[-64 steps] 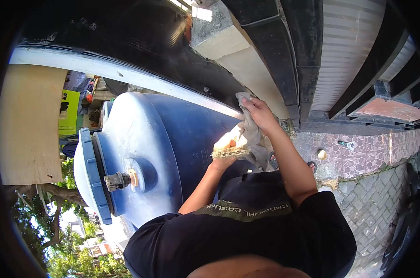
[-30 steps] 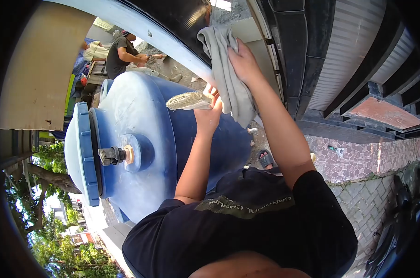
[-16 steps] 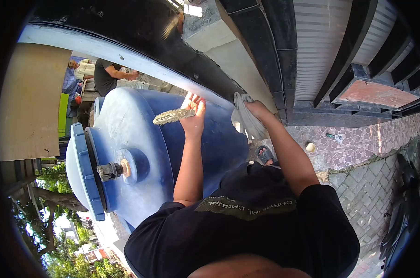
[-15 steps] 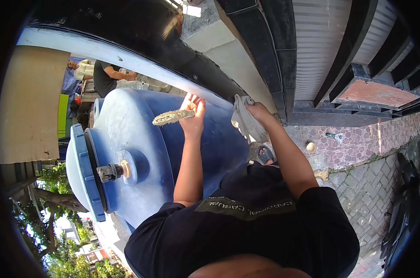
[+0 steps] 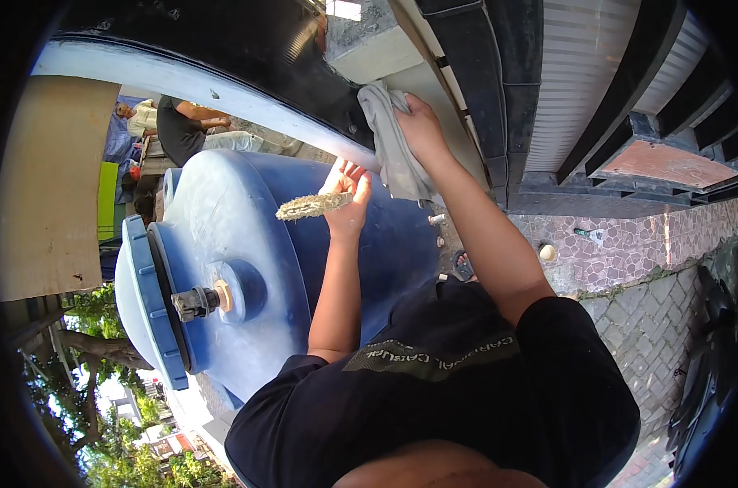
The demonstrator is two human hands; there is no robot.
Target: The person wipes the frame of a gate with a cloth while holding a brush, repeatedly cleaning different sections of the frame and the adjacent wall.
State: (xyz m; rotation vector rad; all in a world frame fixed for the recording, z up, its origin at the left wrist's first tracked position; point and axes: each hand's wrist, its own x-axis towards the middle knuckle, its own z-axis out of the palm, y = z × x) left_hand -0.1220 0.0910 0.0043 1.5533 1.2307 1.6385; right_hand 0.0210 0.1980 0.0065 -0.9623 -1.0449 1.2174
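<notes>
My left hand (image 5: pixel 349 199) is raised beside the large blue water tank (image 5: pixel 263 211). It holds what looks like a brush with a rough, beige bristly head (image 5: pixel 308 206), which points to the left. Its fingertips meet the underside of the long white-painted edge of a beam (image 5: pixel 222 106). My right hand (image 5: pixel 422 130) is closed round a bunched grey cloth (image 5: pixel 389 134). The cloth presses on the beam's dark face (image 5: pixel 336 114), near the light concrete wall, and its lower end hangs down. How the fingers under the cloth are placed is hidden.
The tank's lid (image 5: pixel 141 301) and a pipe fitting (image 5: pixel 196 303) face left. Two people (image 5: pixel 182 134) are beyond the beam, near a tan board (image 5: pixel 56 187). Black metal framing (image 5: pixel 507 89) rises at the right above tiled paving (image 5: pixel 617 252).
My right hand has moved up and left with the grey cloth, from the beam's lower end onto its dark face. My left hand and the brush have shifted only slightly.
</notes>
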